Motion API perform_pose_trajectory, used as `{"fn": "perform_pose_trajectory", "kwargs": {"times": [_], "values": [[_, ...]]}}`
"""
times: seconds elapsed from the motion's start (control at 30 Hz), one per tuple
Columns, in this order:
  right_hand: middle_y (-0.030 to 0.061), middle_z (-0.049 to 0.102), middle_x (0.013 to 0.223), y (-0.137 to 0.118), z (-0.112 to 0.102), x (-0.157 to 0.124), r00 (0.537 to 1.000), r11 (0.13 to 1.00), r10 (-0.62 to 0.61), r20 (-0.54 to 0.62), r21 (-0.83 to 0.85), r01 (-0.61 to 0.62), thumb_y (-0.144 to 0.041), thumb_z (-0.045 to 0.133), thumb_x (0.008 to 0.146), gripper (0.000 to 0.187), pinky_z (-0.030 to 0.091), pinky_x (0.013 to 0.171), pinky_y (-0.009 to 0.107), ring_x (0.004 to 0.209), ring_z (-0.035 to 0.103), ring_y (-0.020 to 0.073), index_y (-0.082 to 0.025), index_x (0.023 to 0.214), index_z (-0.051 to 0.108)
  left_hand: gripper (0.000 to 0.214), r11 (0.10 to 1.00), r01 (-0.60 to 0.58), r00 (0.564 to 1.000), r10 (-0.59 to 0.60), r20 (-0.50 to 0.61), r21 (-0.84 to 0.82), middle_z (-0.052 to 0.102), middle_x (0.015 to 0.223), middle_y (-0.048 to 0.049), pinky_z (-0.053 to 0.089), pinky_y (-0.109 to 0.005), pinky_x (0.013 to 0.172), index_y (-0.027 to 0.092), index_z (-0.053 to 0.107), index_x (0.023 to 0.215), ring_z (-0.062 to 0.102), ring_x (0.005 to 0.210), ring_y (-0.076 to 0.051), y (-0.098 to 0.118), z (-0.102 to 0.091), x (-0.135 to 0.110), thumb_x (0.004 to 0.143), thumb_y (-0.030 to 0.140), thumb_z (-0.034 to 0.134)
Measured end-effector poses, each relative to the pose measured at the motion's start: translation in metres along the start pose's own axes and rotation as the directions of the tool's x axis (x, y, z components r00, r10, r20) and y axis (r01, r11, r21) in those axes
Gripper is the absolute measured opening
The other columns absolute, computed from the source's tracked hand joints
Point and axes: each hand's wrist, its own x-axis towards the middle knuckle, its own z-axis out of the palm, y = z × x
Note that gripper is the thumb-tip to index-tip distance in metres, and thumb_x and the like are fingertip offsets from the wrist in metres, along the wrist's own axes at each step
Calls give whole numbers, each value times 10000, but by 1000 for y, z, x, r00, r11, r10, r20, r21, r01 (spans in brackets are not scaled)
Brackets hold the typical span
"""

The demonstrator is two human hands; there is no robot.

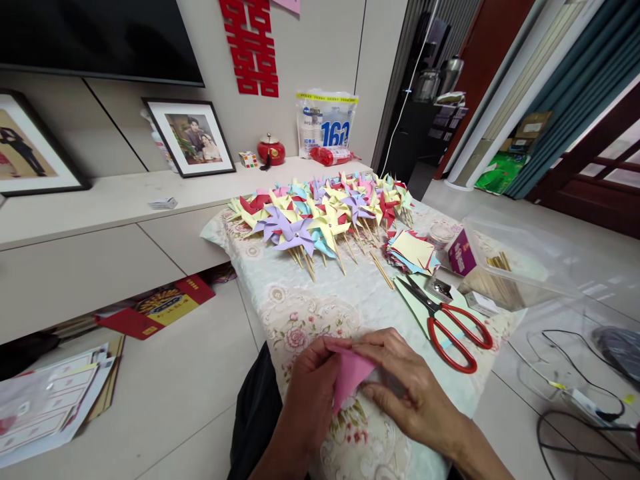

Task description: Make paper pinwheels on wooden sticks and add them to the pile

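Note:
A pink sheet of paper (350, 373), folded into a triangle, is between my hands above the front of the flowered tablecloth. My left hand (314, 375) pinches its left side between thumb and fingers. The fingers of my right hand (403, 383) are closed at its upper right edge, with the thumb near the lower side; part of the grip is hidden. To the right lie red-handled scissors (457, 327), blades pointing away, on pale green paper (407, 300). Beyond my hands, many paper pinwheels (315, 223) on wooden sticks lie massed together in several colours.
A stack of coloured paper squares (413, 250) sits right of the pinwheels, near a small box of metal pins (440, 288). A clear plastic bin (520, 267) holds wooden sticks at the table's right edge. Cables (575, 420) lie on the floor at right. A white cabinet (120, 200) stands behind.

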Motion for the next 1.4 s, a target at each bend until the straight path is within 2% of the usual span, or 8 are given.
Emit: {"fn": "perform_pose_trajectory", "kwargs": {"times": [0.17,0.33,0.53,0.63,0.8,0.97,1.2,1.4], "values": [[114,557,1260,5,5,-2,989,979,-131,-68,-167,118,-5,466,914,395,450,923,472,1174,495,280,-213,1226,591,164,991,72,997,-73,-5,-109,762,808,-18,502,-235,731,178,746,700,662,758,-147,5,1,1,563,98,788],[102,575,1157,10,4,0,979,989,-111,-168,-114,92,-8,449,914,308,487,862,432,1097,537,254,-207,1039,648,152,985,125,992,-127,-12,-121,743,744,-28,496,-207,661,169,785,753,630,692,-126,12,-2,-3,602,154,776],[89,585,1124,8,5,3,959,986,-137,-246,-122,110,-1,466,901,311,499,835,386,1061,550,230,-203,1018,670,286,984,150,989,-147,35,-97,740,771,-55,514,-262,604,165,760,859,631,650,-153,10,-2,-5,710,404,804],[90,579,1164,8,3,1,966,982,-152,-208,-145,123,-7,452,908,339,505,857,376,1087,556,223,-207,1085,662,345,988,154,987,-153,40,-14,724,748,-20,473,-226,574,173,748,887,586,600,-113,4,-1,-4,596,291,890],[112,594,1173,38,-27,-22,952,927,55,-301,-338,-160,-177,506,972,258,528,872,379,1062,604,232,-208,1196,629,277,992,107,994,-107,11,61,659,665,-2,410,-181,527,145,741,761,512,593,-88,9,-4,-6,575,289,889],[151,644,1099,78,-69,-55,827,593,344,-445,-579,-559,-351,473,964,319,528,808,447,1007,630,325,-170,1136,672,294,996,70,996,-68,-53,54,614,622,23,384,-165,522,145,721,729,448,556,-62,16,-7,-6,544,283,902],[137,685,1006,93,-87,-65,700,420,557,-448,-576,-702,-391,367,964,377,516,728,401,910,681,309,-199,1041,681,294,996,84,996,-84,-19,-2,606,620,17,389,-189,493,155,711,737,459,525,-72,11,-6,-2,568,305,900],[113,728,959,93,-97,-65,731,463,611,-304,-612,-641,-342,414,904,301,505,680,359,865,704,286,-202,1018,654,275,997,83,996,-83,-19,-1,633,640,-3,433,-211,528,148,713,735,502,548,-88,10,-4,-3,587,307,882]]}}
